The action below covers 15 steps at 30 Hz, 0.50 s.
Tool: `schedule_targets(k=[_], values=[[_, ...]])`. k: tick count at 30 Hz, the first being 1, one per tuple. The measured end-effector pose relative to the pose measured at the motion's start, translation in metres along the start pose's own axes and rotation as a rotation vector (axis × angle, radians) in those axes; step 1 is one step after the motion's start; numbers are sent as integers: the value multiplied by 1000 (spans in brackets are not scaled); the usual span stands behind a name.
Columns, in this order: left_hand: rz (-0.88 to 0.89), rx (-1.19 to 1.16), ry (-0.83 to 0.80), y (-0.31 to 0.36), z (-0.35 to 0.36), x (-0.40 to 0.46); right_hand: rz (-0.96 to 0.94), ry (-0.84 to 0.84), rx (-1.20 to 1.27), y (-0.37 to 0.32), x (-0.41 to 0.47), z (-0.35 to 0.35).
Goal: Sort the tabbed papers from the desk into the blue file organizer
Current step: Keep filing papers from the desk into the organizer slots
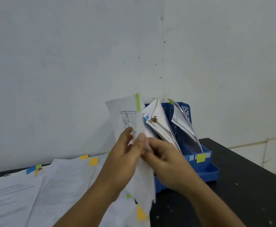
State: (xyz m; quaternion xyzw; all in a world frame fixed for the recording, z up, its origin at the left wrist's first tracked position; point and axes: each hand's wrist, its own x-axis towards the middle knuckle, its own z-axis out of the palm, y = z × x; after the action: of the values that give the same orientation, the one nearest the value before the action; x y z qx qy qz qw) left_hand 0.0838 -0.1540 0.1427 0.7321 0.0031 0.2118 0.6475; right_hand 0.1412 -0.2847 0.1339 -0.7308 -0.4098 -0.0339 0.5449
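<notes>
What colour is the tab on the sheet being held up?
Green tab, at the held white sheet's top edge; head view.

Black desk [242, 185], white wall [68, 63]

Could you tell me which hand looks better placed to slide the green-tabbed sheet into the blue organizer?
Probably the right hand. Both hands pinch the green-tabbed sheet, but the right one sits beside the blue organizer, whereas the left hand is on the side of the papers on the desk.

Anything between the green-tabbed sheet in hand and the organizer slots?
Both hands, left hand and right hand, hold the green-tabbed sheet beside the blue file organizer. Only filed papers leaning in the slots crowd the way.
</notes>
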Motion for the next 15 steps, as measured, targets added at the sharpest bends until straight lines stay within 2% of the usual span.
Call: schedule_targets(k=[2,4,7,8,10,11,13,14,15], values=[[-3,-62,28,-3,-1,-8,22,-169,-44,5,2,10],[-32,-80,122,-9,-6,-13,80,-292,-67,10,2,17],[-128,-82,309,-17,-19,-15,117,-336,63,15,5,19],[-140,-73,344,-16,-24,-16,131,-279,142,17,7,18],[-143,-57,366,-14,-31,-18,157,-16,184,27,15,18],[-135,-52,363,-12,-33,-19,158,158,73,36,21,17],[-134,-48,359,-5,-35,-22,161,433,-325,58,35,12],[-138,-47,353,0,-36,-23,167,476,-507,67,40,8],[-140,-40,336,4,-37,-24,175,451,-648,76,46,5]])
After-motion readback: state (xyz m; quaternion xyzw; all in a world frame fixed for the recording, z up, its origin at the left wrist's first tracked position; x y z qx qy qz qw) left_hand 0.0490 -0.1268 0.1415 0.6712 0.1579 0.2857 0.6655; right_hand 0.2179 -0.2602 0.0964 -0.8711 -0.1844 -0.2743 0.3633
